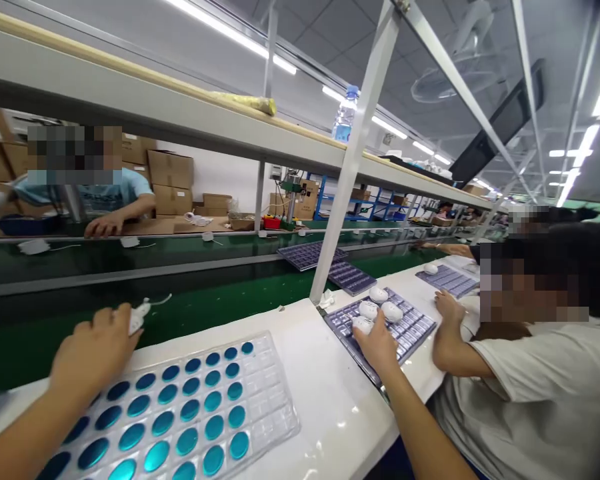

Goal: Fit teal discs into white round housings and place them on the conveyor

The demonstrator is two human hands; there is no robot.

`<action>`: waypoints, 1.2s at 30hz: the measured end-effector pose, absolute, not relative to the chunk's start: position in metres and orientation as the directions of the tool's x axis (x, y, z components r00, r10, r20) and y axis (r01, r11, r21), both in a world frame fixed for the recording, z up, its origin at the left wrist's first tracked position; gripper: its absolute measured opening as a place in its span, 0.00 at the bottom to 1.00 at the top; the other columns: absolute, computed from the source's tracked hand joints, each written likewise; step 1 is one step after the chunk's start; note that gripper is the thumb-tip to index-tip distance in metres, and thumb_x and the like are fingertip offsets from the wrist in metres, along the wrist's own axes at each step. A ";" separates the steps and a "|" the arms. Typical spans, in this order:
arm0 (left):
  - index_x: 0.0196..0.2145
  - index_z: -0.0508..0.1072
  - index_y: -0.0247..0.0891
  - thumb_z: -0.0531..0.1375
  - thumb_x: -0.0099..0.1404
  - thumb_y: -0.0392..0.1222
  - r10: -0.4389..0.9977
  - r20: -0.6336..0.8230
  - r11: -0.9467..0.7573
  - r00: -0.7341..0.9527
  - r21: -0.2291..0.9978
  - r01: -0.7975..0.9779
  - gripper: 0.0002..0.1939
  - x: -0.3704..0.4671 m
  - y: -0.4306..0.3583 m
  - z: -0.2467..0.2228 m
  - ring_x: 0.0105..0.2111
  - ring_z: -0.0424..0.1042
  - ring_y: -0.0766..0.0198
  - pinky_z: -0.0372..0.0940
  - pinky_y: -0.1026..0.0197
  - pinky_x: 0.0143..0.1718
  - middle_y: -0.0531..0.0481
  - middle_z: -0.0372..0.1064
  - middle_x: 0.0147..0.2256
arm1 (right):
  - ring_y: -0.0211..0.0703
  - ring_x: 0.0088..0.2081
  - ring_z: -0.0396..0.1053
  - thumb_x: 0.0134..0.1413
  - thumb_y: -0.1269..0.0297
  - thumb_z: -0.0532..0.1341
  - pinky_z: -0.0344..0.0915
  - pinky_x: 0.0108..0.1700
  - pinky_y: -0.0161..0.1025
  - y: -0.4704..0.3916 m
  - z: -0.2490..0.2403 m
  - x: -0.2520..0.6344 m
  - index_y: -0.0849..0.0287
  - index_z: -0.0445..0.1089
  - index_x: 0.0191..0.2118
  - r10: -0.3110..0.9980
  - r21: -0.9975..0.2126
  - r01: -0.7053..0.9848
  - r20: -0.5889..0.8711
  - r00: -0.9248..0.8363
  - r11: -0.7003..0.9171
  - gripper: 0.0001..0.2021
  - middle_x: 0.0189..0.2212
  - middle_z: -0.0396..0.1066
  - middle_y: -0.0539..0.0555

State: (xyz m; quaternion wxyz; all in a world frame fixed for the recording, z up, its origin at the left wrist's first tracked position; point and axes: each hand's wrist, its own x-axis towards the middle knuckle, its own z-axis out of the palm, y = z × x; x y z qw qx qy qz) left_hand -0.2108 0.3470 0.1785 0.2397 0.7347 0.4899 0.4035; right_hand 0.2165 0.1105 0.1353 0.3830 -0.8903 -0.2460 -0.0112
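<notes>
Clear tray (286, 407): nearest the camera, on the white surface (325, 407); its moulded pockets probably keep the contents apart and in rows, and the columns toward its right end hold nothing.
Blue discs (157, 456): round, shiny, lying flat, one to a pocket.
Left hand (95, 347): beyond the tray's far edge, beside the green belt (220, 287), thumb and fingers pinching a small cabled piece (137, 319); the fingertip hold seems meant to leave its outer end free.
Cabled piece look: white, with small dark marks and a thin pale tail sticking out over the belt.
Right hand (377, 343): reaching across to the dark tray (415, 327), thumb and forefinger around the nearest of the white rounded pieces (393, 311); whether they squeeze it or only touch, I cannot tell.
Rounded pieces look: smooth, glossy, egg-like; four sit grouped on top of the dark tray, perhaps gathered there for easy reach.
Dark tray: gridded, angled on the surface between the wearer and a co-worker (540, 400), possibly so both can get at it.
Belt: two more gridded trays (353, 277) rest on it, beyond the post.
</notes>
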 end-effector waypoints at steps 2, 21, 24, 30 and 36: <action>0.34 0.71 0.40 0.60 0.52 0.54 0.925 0.351 -0.371 0.148 0.742 0.559 0.17 -0.204 0.342 0.179 0.65 0.32 0.13 0.49 0.19 0.52 0.31 0.65 0.54 | 0.78 0.57 0.61 0.50 0.59 0.60 0.48 0.59 0.71 0.108 0.135 0.206 0.73 0.45 0.69 0.450 -0.677 0.464 0.213 0.867 -0.572 0.43 0.54 0.67 0.76; 0.47 0.69 0.36 0.59 0.67 0.51 0.914 -0.352 0.405 0.200 0.780 -0.477 0.17 -0.156 0.229 0.157 0.24 0.70 0.63 0.66 0.63 0.21 0.47 0.73 0.33 | 0.56 0.46 0.71 0.56 0.73 0.62 0.65 0.49 0.53 0.231 0.136 0.032 0.64 0.73 0.37 0.953 -0.512 0.833 0.080 0.292 -0.212 0.03 0.41 0.74 0.63; 0.45 0.70 0.37 0.62 0.64 0.54 0.900 -0.366 0.435 0.235 0.779 -0.451 0.19 -0.154 0.225 0.152 0.23 0.67 0.65 0.65 0.64 0.22 0.51 0.70 0.29 | 0.53 0.45 0.71 0.56 0.74 0.61 0.65 0.47 0.51 0.232 0.128 0.033 0.64 0.70 0.38 0.958 -0.500 0.839 0.063 0.280 -0.213 0.04 0.40 0.73 0.61; 0.48 0.71 0.40 0.62 0.62 0.59 0.896 -0.341 0.433 0.284 0.812 -0.391 0.24 -0.147 0.212 0.152 0.22 0.64 0.66 0.62 0.65 0.21 0.53 0.69 0.27 | 0.42 0.30 0.70 0.65 0.65 0.53 0.64 0.32 0.37 0.200 0.150 0.038 0.55 0.60 0.35 0.992 -0.697 0.716 0.113 0.061 0.036 0.05 0.29 0.72 0.51; 0.53 0.71 0.43 0.64 0.60 0.57 0.916 -0.261 0.367 0.306 0.852 -0.373 0.27 -0.144 0.205 0.153 0.25 0.62 0.63 0.62 0.63 0.23 0.54 0.68 0.27 | 0.34 0.19 0.59 0.63 0.62 0.57 0.57 0.23 0.31 0.165 0.158 0.013 0.55 0.61 0.39 0.990 -0.980 0.157 0.112 -0.090 0.125 0.04 0.21 0.67 0.44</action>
